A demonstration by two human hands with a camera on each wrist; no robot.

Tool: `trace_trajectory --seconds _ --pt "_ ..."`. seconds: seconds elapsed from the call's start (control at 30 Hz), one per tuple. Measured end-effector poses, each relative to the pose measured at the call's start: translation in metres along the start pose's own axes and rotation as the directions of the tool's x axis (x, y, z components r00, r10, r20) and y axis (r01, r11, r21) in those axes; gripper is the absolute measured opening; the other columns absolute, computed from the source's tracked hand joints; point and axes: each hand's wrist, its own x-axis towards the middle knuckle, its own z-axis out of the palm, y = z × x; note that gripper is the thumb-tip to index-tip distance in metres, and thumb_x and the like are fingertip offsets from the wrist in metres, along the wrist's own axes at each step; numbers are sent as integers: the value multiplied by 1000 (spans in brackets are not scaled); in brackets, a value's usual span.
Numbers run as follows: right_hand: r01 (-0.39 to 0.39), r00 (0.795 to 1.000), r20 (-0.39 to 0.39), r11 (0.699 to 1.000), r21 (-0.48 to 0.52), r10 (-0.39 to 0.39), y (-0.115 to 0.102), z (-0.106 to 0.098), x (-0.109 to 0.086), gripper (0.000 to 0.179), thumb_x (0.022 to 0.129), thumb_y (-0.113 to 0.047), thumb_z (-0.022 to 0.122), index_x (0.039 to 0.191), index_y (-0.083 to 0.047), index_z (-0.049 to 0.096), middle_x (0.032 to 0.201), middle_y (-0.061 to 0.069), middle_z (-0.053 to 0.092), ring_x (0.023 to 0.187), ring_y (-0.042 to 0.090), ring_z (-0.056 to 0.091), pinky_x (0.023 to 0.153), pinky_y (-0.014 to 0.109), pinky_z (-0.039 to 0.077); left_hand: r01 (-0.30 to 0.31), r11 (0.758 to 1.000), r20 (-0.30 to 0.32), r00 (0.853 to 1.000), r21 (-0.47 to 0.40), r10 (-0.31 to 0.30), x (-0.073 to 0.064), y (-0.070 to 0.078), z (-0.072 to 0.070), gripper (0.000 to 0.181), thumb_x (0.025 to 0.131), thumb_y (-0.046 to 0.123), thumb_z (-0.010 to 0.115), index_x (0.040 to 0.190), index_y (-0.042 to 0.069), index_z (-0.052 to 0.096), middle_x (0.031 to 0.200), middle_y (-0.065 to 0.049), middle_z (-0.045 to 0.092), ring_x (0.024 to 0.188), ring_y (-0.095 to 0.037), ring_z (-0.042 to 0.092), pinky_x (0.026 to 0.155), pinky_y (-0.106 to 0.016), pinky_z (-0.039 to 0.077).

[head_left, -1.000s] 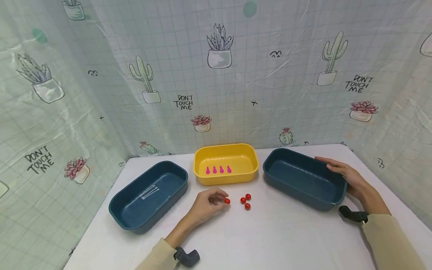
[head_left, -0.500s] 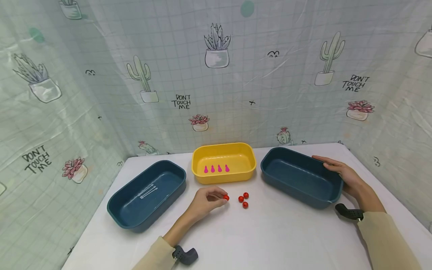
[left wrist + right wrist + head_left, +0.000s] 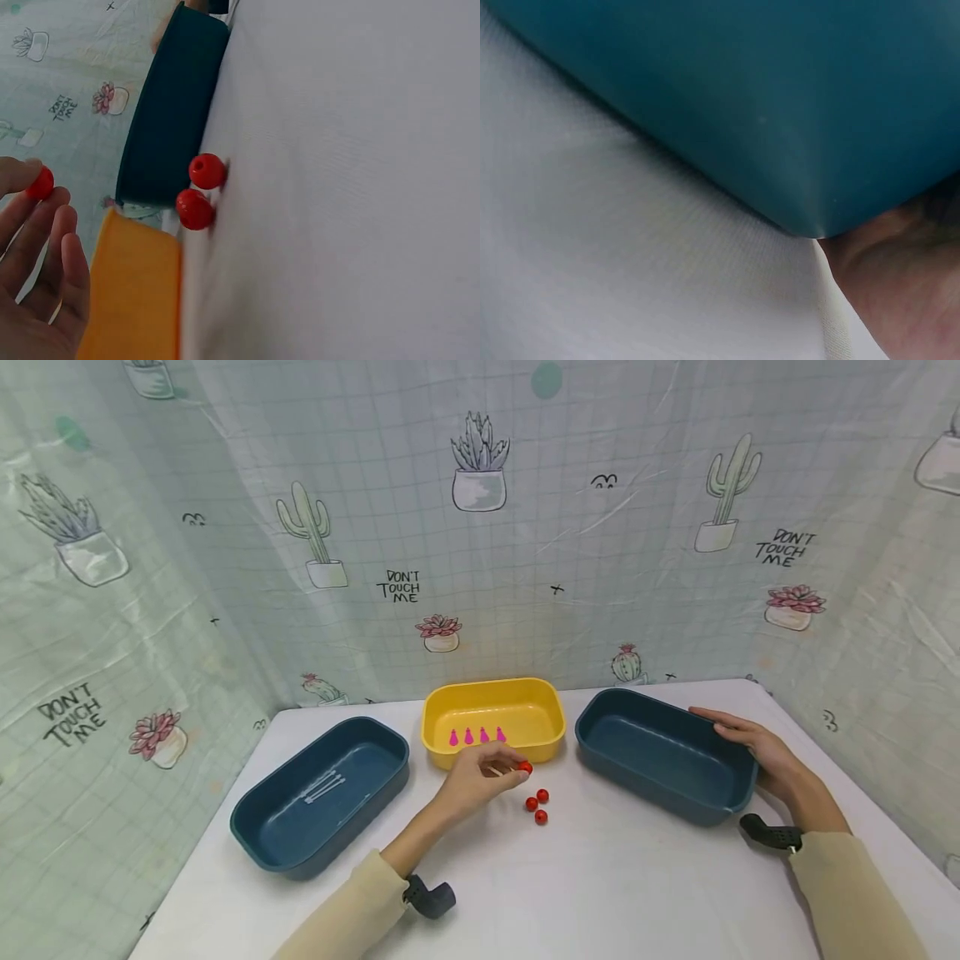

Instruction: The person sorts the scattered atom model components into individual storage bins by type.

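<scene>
My left hand [image 3: 476, 781] pinches a small red bead [image 3: 526, 767] between thumb and fingertips, above the table in front of the yellow bin [image 3: 557, 752]. In the left wrist view that bead [image 3: 40, 183] shows at the fingertips. Three more red beads [image 3: 542, 817] lie close together on the white table, and a hole is visible in one bead [image 3: 207, 171]. With fingers fairly straight, my right hand [image 3: 780, 768] rests along the outer right side of a dark blue bin [image 3: 652, 793]. The bin wall [image 3: 780, 97] fills much of the right wrist view.
Pink pear-shaped pieces [image 3: 484, 735] stand in a row in the yellow bin. Another dark blue bin [image 3: 375, 797] on the left holds several thin white sticks [image 3: 324, 787]. A patterned curtain [image 3: 525, 552] hangs behind and beside the white table [image 3: 585, 893].
My left hand has lifted the pinched bead from the tabletop and carried it up and right, toward the yellow bin. The right hand stays against the blue bin.
</scene>
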Motion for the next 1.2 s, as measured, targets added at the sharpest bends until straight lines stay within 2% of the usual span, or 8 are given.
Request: trace_trajectory --seconds 0.2,0.37,0.5,0.63,0.77,1.0,1.2 --pt "21 1000 17 999 27 -21 0 2 0 55 112 -34 43 163 -17 33 136 -37 51 117 -21 50 91 11 48 -66 998 -19 998 11 67 22 22 0 22 94 24 78 113 14 77 107 -4 77 93 -15 69 83 -25 58" --pt "33 999 22 998 58 -34 -2 2 -1 54 112 -31 43 163 -15 33 135 -36 53 120 -18 52 94 12 49 -71 997 1 997 -34 71 44 37 -2 23 94 22 77 115 12 76 109 -7 76 92 -17 69 76 -25 61" --pt "21 1000 14 996 91 -23 -3 4 0 54 111 -31 44 162 -17 34 135 -34 53 120 -17 51 94 12 49 -97 993 13 995 -64 98 58 45 -2 24 95 21 76 116 10 75 109 -9 76 89 -19 70 74 -28 63" --pt "12 1000 2 994 105 -12 -1 3 1 54 111 -32 46 162 -18 36 133 -35 55 118 -17 53 93 12 50 -123 990 34 991 -72 126 73 48 4 23 95 23 76 115 11 75 108 -8 76 89 -25 71 73 -28 62" --pt "6 1000 -3 996 87 -6 1 1 1 54 111 -34 45 162 -18 36 131 -36 55 117 -17 53 93 13 50 -105 991 49 993 -77 109 85 54 11 23 95 26 76 115 14 75 108 -5 76 89 -28 72 73 -27 61" --pt "19 1000 -9 994 108 -18 0 1 0 55 111 -34 46 162 -17 35 130 -36 56 117 -17 54 92 12 50 -115 992 69 991 -57 118 105 71 21 26 94 27 77 118 15 75 107 -4 76 80 -17 70 74 -30 63" --pt "33 999 8 993 114 -34 0 3 0 54 111 -32 45 162 -17 36 131 -35 57 118 -17 53 93 12 49 -112 993 97 989 -43 116 115 77 30 26 94 25 77 118 14 75 106 -4 77 86 -28 72 73 -30 61"
